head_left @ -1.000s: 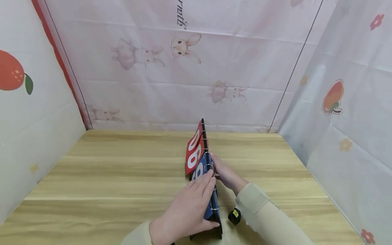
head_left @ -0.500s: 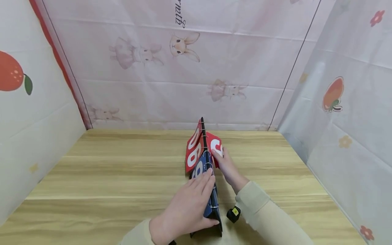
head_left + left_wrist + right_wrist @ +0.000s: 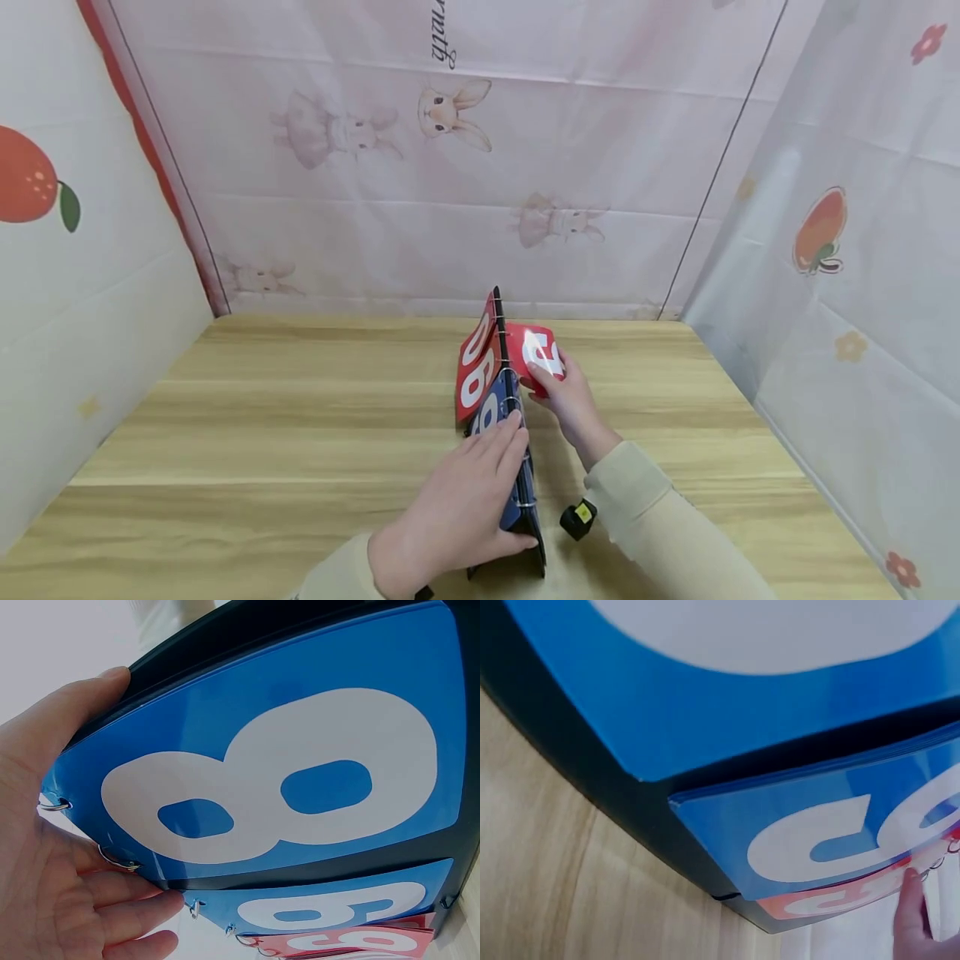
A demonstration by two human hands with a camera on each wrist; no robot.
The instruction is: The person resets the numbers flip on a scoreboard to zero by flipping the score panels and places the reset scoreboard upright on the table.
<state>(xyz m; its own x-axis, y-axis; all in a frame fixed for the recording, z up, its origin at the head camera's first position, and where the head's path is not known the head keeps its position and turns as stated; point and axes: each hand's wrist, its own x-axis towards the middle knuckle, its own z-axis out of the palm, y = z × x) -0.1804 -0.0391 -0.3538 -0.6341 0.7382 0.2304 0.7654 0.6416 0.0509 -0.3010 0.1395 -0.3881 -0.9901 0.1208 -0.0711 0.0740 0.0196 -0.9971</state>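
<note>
Flip scoreboard [image 3: 506,392] stands on tabletop [image 3: 262,433]. Left hand [image 3: 459,507] rests on its ringed spine [image 3: 503,342], fingers extended, thumb at near edge; right hand [image 3: 570,402] pinches red number card [image 3: 527,340], tilted out rightward.

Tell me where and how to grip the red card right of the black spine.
Pinch the red card near its outer edge, probably best from the right: rings bind its inner edge to the black spine, leaving the outer edge free. The right hand pinches there.
</note>
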